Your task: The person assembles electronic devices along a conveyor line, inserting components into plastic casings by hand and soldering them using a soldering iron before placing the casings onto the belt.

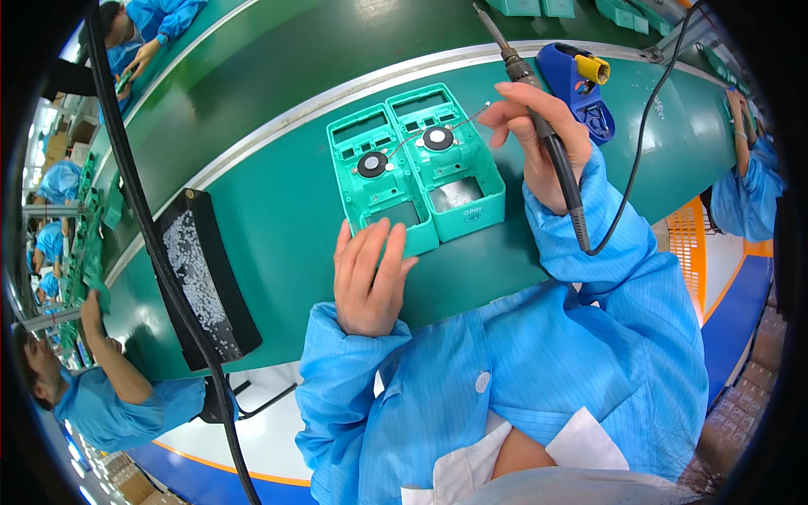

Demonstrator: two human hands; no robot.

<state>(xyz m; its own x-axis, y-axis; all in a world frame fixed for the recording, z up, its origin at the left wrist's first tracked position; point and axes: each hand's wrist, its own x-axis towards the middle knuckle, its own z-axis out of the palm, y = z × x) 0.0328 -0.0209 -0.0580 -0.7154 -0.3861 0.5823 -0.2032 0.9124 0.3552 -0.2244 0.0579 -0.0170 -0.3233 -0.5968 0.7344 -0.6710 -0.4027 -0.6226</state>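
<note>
Two green plastic housings lie side by side on the bench, the left housing against the right housing. Each carries a round black speaker with a pale centre, a left speaker and a right speaker. Thin wires run between the speakers and out past the right housing's edge. My left hand is open, its outstretched fingertips at the near edge of the left housing. In my right hand is a soldering iron, its tip pointing up and away, apart from the housings.
A blue soldering-iron stand with a yellow part stands beyond my right hand. Left on the green bench sits a black tray of small white pieces. A thick black cable crosses the left; co-workers sit on several sides.
</note>
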